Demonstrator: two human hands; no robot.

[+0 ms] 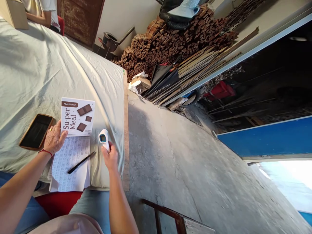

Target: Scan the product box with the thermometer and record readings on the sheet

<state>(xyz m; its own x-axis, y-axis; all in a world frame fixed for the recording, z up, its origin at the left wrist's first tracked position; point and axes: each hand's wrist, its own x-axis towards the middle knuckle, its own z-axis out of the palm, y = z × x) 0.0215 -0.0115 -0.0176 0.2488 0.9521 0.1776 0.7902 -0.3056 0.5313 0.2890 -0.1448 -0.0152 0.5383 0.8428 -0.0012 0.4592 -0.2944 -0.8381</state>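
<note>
My left hand (53,138) grips the lower left corner of a white box (77,117) printed "NutriMotion Su-per Meal", thumb on its front face. A white infrared thermometer (103,138) with a small blue-rimmed screen is upright in my right hand (111,156), fingers wrapped round its handle. Just below the box, sheets of handwritten paper (70,162) lie at the table's near edge. A black pen (81,162) rests across them at a slant. Left of my left hand lies a dark-screened phone (36,131) in a brown case.
A pale cloth covers the table (48,71); its wooden edge (126,130) runs down on the right. Across the table sits a person (44,16) beside a cardboard box (14,14). Stacked firewood (168,42) and long boards stand beyond the concrete floor (165,156). A wooden stool (168,213) is lower right.
</note>
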